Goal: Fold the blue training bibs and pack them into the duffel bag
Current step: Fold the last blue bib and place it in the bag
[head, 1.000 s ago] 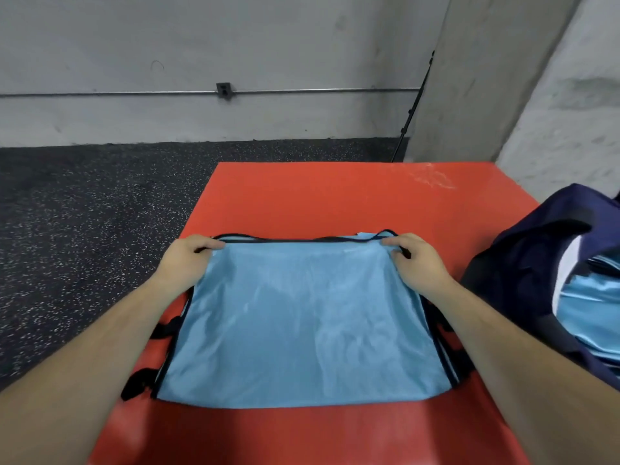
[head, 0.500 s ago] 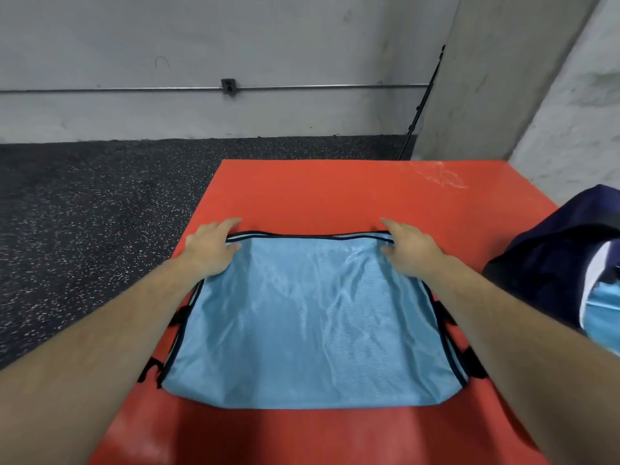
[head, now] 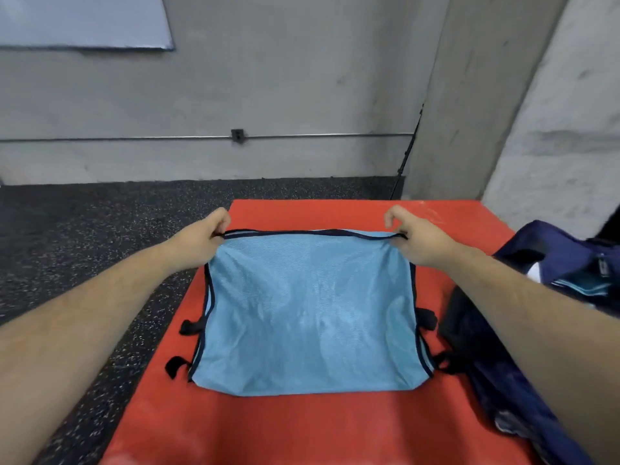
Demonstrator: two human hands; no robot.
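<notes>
Fold begins!
Palms lay flat; now left hand point(head: 204, 237) and right hand point(head: 413, 244) pinch the far corners of the bib point(head: 308, 310), lifting for another fold.

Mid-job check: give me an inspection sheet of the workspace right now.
Surface: red mat on speckled dark floor.
Job's things: blue bib spread on mat, black straps at both sides; navy duffel bag open at right, blue fabric inside.
Clutter: nothing seen.
Hands: left hand and right hand each pinch a far corner of the bib.
Cables: thin black line beside pillar; cable or rod, cannot tell.
Surroundings: grey wall with pipe, pale board, concrete pillar.
</notes>
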